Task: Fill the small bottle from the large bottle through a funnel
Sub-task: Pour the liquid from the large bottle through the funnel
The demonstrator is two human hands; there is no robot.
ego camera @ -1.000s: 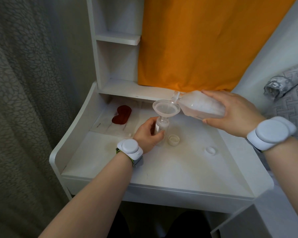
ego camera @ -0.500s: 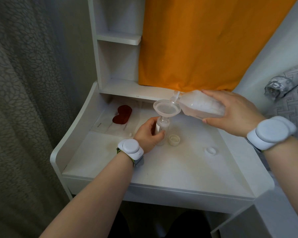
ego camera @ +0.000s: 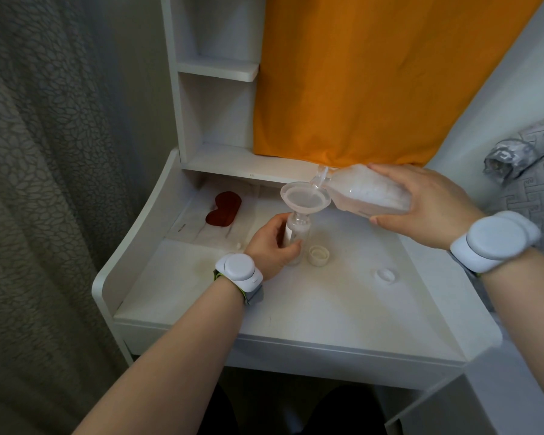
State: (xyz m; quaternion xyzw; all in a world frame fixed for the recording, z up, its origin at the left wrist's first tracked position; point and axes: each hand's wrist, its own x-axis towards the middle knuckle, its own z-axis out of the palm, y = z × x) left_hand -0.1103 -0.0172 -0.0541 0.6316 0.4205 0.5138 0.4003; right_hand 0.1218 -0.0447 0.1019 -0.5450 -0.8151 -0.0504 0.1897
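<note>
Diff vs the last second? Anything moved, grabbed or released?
No visible change. The right hand still holds the large bottle tipped with its mouth over the funnel, which sits in the small bottle gripped by the left hand. Nothing grabbed or released. Both caps and the red item lie where they were on the desk.

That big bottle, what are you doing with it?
The right hand tips the large bottle so its mouth sits over the funnel. The funnel stands in the neck of the small bottle, which the left hand holds upright on the white desk. Two loose caps lie on the desk: one cap right beside the small bottle, the other cap farther right. How full the small bottle is cannot be told.
</note>
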